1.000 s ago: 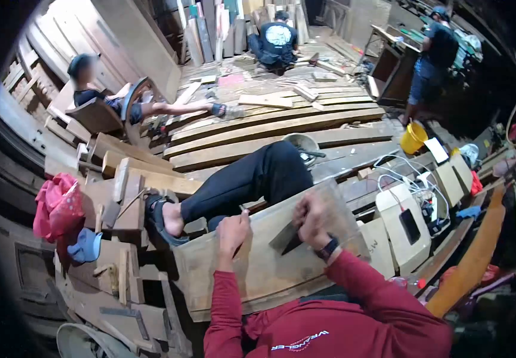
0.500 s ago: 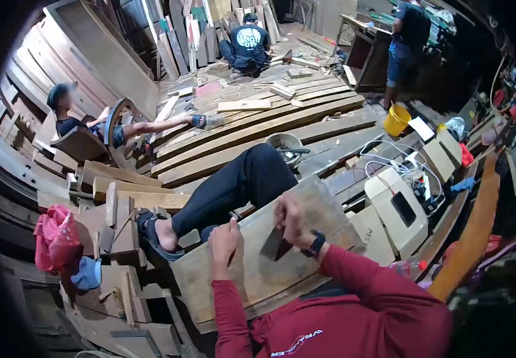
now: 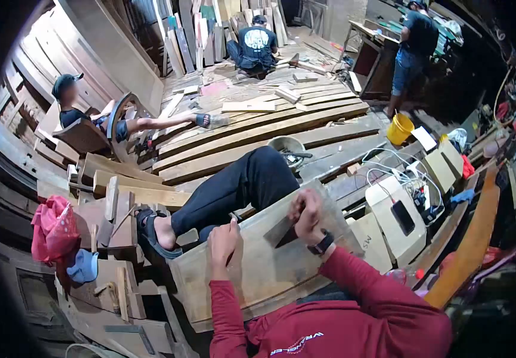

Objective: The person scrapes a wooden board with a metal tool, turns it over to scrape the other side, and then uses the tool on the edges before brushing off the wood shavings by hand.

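A wide wooden board [image 3: 258,280] lies slanted across my lap, in front of my raised knee. My left hand [image 3: 224,243] rests on its left part, fingers closed, with a small dark tip showing past the thumb; what it grips I cannot tell. My right hand [image 3: 307,216], a dark watch at its wrist, is closed over the right half of the board. From under its fingers a dark flat blade-like piece [image 3: 279,232] reaches down to the left against the board's face.
Long planks [image 3: 258,134] cover the floor ahead. A bowl [image 3: 286,145] and a yellow bucket [image 3: 399,129] stand beyond my knee. At right lie a phone [image 3: 402,217] and tangled cables. Left are a pink cloth [image 3: 55,230] and a brush [image 3: 112,293]. Three people are farther off.
My right hand has moved slightly to the right over the board, the dark piece with it. My left hand stays in place. The view has shifted a little.
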### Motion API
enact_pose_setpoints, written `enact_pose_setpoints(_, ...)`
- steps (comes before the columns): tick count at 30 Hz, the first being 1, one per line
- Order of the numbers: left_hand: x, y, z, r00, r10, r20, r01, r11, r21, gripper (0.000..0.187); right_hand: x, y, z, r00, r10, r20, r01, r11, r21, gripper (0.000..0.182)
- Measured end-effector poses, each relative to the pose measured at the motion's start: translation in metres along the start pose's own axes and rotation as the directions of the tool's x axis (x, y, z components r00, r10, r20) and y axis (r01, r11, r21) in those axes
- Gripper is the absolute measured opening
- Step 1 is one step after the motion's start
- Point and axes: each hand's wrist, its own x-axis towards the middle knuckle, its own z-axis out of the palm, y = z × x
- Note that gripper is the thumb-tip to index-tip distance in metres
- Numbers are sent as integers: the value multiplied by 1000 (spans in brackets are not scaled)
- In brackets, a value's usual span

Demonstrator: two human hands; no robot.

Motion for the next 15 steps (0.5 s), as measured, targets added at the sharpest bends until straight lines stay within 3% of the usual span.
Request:
enact_pose_setpoints(1,2,-3,4,1000,8,6,-8,1000,2,58,-12,4,2,1000,5,-9,-5,1000,-15,28)
enact_pose_setpoints(2,4,-1,7,1000,22,18,-22,1000,8,58,-25,11,9,999,-31,19,35,980,-195,30)
enact_pose_setpoints(4,-3,18,-6,999,16,48,-14,999,-34,57,-39,10,18,982,156,103,-140,979,-147,33)
enact_pose_setpoints(6,-3,10,-4,999,-14,30,14,1000,15,56,-12,16,3,999,-38,12,40,982,-184,36)
enact_pose_setpoints(7,-5,10,-7,999,-36,23,35,999,30,56,7,11,-12,943,-284,175,324,905,-275,36)
enact_pose_setpoints(10,-3,10,-8,1000,-13,21,13,1000,-7,57,18,7,-17,981,-179,77,181,983,-18,36)
enact_pose_setpoints(11,-2,9,-7,1000,-14,25,14,1000,-4,57,-2,5,-8,999,-16,33,16,1000,19,34)
enact_pose_setpoints(12,0,7,-5,999,-11,31,11,1000,0,57,-16,9,1,998,43,39,-40,996,-83,31)
enact_pose_setpoints(14,-3,9,0,999,-11,45,10,1000,3,57,-36,17,11,957,215,193,-211,977,-40,26)
enact_pose_setpoints(15,-2,8,0,999,-11,43,11,1000,-1,57,-33,18,8,974,153,165,-147,988,-49,25)
